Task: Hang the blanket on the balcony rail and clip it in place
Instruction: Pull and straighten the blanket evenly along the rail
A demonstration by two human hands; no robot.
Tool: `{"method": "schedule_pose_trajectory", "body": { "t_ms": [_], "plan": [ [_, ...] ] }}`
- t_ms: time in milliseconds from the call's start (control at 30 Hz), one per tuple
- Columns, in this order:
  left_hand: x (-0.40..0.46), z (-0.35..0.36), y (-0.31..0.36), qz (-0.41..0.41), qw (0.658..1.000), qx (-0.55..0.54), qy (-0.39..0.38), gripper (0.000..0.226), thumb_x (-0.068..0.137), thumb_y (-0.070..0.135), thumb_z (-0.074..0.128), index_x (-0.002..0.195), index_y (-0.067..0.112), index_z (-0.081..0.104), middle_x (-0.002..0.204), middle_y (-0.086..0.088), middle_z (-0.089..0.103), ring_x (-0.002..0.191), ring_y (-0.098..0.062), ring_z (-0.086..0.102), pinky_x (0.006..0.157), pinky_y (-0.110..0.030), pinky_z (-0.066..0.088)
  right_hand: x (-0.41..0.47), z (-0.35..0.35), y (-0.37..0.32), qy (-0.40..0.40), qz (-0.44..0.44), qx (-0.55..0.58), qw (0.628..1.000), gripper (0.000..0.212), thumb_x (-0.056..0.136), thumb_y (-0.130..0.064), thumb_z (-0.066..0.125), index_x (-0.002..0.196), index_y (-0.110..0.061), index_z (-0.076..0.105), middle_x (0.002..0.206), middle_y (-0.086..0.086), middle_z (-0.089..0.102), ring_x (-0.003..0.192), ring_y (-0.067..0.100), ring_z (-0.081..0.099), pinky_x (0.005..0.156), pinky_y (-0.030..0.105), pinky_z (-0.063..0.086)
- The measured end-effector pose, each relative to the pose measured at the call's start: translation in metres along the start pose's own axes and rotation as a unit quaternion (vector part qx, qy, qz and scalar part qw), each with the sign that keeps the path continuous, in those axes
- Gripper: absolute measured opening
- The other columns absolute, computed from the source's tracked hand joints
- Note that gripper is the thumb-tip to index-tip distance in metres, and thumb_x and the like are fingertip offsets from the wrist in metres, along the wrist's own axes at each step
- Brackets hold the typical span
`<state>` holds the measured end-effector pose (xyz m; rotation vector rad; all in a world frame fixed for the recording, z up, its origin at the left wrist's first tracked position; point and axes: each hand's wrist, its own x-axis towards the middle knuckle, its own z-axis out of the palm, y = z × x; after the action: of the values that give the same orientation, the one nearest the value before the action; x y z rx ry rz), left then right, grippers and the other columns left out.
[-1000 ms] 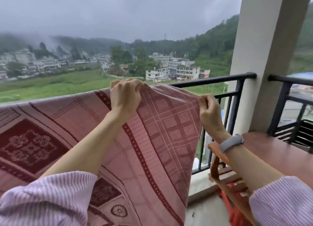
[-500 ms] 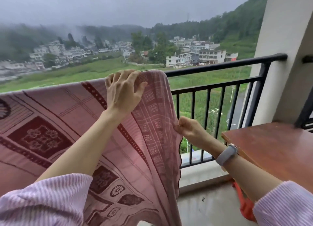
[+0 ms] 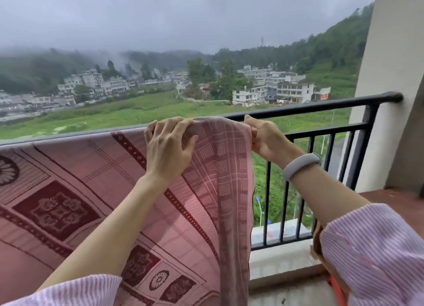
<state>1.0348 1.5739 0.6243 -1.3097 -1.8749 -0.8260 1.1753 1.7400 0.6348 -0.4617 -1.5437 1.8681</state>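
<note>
A pink blanket with dark red patterns hangs over the black balcony rail, covering it from the left edge to about the middle. My left hand lies on the blanket at the top of the rail, fingers curled over the fold. My right hand pinches the blanket's right edge just below the rail top. A grey band sits on my right wrist. No clip is visible.
The bare rail runs right to a cream pillar. A reddish-brown table top stands at the right, below the rail. Something red-orange shows under it near the floor. Beyond the rail lie fields and buildings.
My right hand rose from the blanket's hanging side edge up to the rail top and now pinches the edge there. My left hand stayed on the blanket at the rail.
</note>
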Motion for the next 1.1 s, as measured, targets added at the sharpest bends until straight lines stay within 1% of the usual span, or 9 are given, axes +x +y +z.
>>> {"method": "schedule_pose_trajectory", "body": {
  "t_ms": [100,200,367,467,567,733,800,967,1100],
  "plan": [
    [0.006,0.005,0.007,-0.011,1.0,0.011,-0.002,0.035,0.088,0.035,0.053,0.118,0.017,0.057,0.12,-0.003,0.058,0.112,-0.024,0.049,0.102,-0.041,0.02,0.022,0.006,-0.01,0.015,-0.01,-0.039,0.999,0.017,0.09,-0.015,0.054,0.076,-0.009,0.06,0.065,0.004,0.055,0.056,0.015,0.054,0.054,0.026,0.046],
    [0.01,0.013,0.016,-0.035,0.999,0.03,0.012,0.036,0.087,0.039,0.046,0.113,0.019,0.059,0.115,-0.001,0.062,0.108,-0.024,0.053,0.103,-0.043,0.018,0.027,0.008,-0.013,0.097,-0.161,-0.106,0.976,0.017,0.087,-0.005,0.053,0.078,-0.017,0.059,0.072,0.001,0.057,0.066,0.012,0.054,0.063,0.022,0.046],
    [0.01,0.026,0.033,-0.038,0.997,0.05,0.043,0.032,0.085,0.032,0.051,0.112,0.018,0.059,0.111,-0.001,0.064,0.106,-0.025,0.056,0.106,-0.046,0.012,0.007,-0.009,0.013,0.119,-0.266,-0.055,0.955,0.021,0.091,-0.001,0.046,0.089,-0.017,0.059,0.06,-0.002,0.044,0.042,0.0,0.036,0.041,0.014,0.031],
    [0.004,0.025,0.037,-0.041,0.997,0.047,0.044,0.034,0.084,0.021,0.056,0.117,0.015,0.056,0.12,-0.004,0.061,0.117,-0.026,0.051,0.11,-0.048,0.007,-0.001,-0.012,0.052,0.122,-0.29,-0.252,0.915,0.02,0.088,-0.002,0.048,0.098,-0.01,0.063,0.086,0.002,0.054,0.074,0.001,0.05,0.069,0.024,0.046],
    [-0.012,0.011,0.028,-0.049,0.997,0.054,0.035,0.039,0.085,0.016,0.056,0.124,0.014,0.052,0.132,-0.008,0.052,0.129,-0.026,0.04,0.113,-0.048,0.007,-0.011,0.0,0.064,0.151,-0.341,-0.355,0.857,0.033,0.087,-0.013,0.042,0.117,-0.009,0.054,0.116,0.012,0.05,0.112,0.022,0.044,0.098,0.044,0.038],
    [-0.075,-0.04,-0.012,-0.127,0.987,0.091,0.028,0.039,0.087,0.015,0.054,0.126,0.013,0.05,0.137,-0.009,0.047,0.132,-0.024,0.037,0.112,-0.046,0.01,-0.05,0.07,0.09,0.053,-0.497,-0.445,0.743,0.051,0.077,-0.006,0.039,0.127,-0.012,0.043,0.137,0.013,0.044,0.134,0.024,0.028,0.114,0.054,0.008],
    [-0.118,-0.069,-0.042,-0.167,0.978,0.126,0.019,0.038,0.086,0.017,0.052,0.124,0.012,0.052,0.134,-0.011,0.05,0.127,-0.026,0.042,0.11,-0.05,0.017,-0.07,0.111,0.115,-0.027,-0.476,-0.456,0.751,0.053,0.078,-0.009,0.033,0.13,-0.013,0.042,0.141,0.013,0.04,0.137,0.024,0.021,0.116,0.047,0.003],
    [-0.258,-0.169,-0.122,-0.3,0.931,0.207,-0.026,0.039,0.084,0.016,0.054,0.123,0.01,0.053,0.132,-0.012,0.05,0.124,-0.028,0.046,0.108,-0.051,0.024,-0.13,0.239,0.198,-0.217,-0.396,-0.449,0.771,0.051,0.083,-0.011,0.04,0.134,-0.012,0.04,0.144,0.013,0.038,0.138,0.028,0.023,0.11,0.049,0.03],
    [-0.361,-0.264,-0.177,-0.412,0.871,0.261,-0.064,0.046,0.087,0.021,0.052,0.132,0.015,0.043,0.141,-0.01,0.04,0.13,-0.028,0.036,0.11,-0.047,0.022,-0.186,0.344,0.253,-0.308,-0.366,-0.448,0.755,0.054,0.085,-0.01,0.042,0.138,-0.014,0.035,0.146,0.012,0.035,0.139,0.029,0.021,0.112,0.049,0.025]
  ]
}}
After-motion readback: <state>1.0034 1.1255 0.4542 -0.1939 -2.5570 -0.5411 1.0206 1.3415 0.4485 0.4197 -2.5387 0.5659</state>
